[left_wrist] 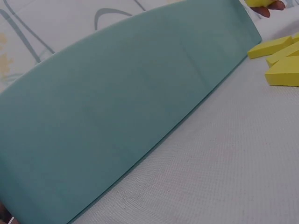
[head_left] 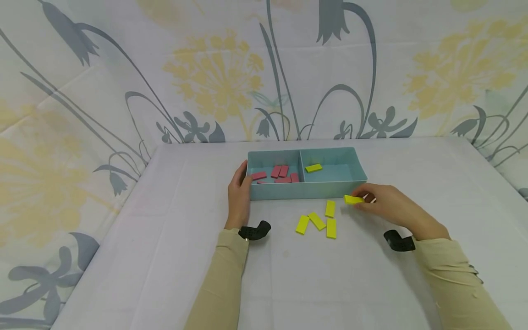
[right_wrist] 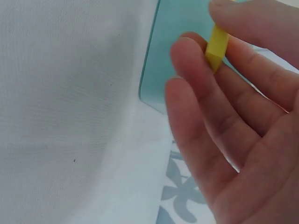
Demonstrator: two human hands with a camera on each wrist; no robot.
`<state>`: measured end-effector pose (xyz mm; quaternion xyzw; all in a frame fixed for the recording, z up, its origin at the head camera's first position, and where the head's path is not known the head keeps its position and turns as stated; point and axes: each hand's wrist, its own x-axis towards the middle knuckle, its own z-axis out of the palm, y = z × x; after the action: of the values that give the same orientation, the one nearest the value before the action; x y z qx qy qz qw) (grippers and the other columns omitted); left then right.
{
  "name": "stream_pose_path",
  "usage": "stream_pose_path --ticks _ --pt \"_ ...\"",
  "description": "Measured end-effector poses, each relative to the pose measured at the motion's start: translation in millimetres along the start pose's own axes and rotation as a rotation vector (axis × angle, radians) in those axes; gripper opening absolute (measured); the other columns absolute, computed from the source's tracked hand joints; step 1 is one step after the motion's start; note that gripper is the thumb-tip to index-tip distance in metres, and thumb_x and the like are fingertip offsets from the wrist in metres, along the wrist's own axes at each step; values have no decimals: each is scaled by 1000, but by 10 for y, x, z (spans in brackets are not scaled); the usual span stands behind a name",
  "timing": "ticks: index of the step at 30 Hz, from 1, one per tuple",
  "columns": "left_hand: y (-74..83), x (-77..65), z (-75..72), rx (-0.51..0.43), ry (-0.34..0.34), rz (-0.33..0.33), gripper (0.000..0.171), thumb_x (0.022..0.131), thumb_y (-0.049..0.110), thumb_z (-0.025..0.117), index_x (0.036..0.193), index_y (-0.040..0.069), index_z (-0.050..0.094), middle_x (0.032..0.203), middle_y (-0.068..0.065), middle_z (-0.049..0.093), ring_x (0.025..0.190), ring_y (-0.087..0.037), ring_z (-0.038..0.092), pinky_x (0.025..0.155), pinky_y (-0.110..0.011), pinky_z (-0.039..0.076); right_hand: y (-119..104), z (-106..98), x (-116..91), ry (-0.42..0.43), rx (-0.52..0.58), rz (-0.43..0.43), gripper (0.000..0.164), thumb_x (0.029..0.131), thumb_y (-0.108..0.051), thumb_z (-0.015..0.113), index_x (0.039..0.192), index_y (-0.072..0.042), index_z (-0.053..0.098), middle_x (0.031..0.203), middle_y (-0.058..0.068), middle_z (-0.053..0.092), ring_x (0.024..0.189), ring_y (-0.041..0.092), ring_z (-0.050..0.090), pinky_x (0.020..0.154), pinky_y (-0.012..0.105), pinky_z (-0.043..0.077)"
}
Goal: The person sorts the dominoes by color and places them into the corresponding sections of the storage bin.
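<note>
A light blue two-compartment box (head_left: pixel 288 191) stands on the white-covered table. My left hand (head_left: pixel 238 201) holds its left end, the thumb by the near left corner; most of its fingers are hidden. Between thumb and fingers of my right hand (head_left: pixel 385 204) is a yellow block (head_left: pixel 352 200), pinched just outside the box's near right corner. Several pink blocks (head_left: pixel 283 180) lie in the left compartment. One yellow block (head_left: pixel 314 168) lies in the right compartment, by the divider. In the right wrist view the pinched block (right_wrist: pixel 217 49) is upright, with the box (right_wrist: pixel 156 79) behind it.
Several loose yellow blocks (head_left: pixel 316 221) lie on the tablecloth (head_left: pixel 165 256) in front of the box, left of my right hand. A flower-patterned cloth (head_left: pixel 305 68) rises behind the table's far edge. Each wrist carries a black camera mount (head_left: pixel 254 230).
</note>
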<state>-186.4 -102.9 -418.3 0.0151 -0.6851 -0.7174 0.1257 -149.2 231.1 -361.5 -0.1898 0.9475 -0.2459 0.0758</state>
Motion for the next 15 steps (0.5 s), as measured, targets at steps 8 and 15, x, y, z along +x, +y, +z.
stream_pose_path --ticks 8,15 --pt "18 3 4 -10 6 -9 45 89 18 43 134 22 41 133 14 40 121 1 33 100 -24 29 -27 -30 -23 103 -6 -4 30 83 -24 63 110 -11 59 102 5 60 87 21 55 72 38 46" --pt "17 0 9 -13 -3 1 46 90 18 43 135 20 40 134 10 40 124 -4 33 100 -26 28 -24 -6 -3 232 -4 -63 27 83 -19 64 108 -10 59 95 4 61 82 19 55 71 39 47"
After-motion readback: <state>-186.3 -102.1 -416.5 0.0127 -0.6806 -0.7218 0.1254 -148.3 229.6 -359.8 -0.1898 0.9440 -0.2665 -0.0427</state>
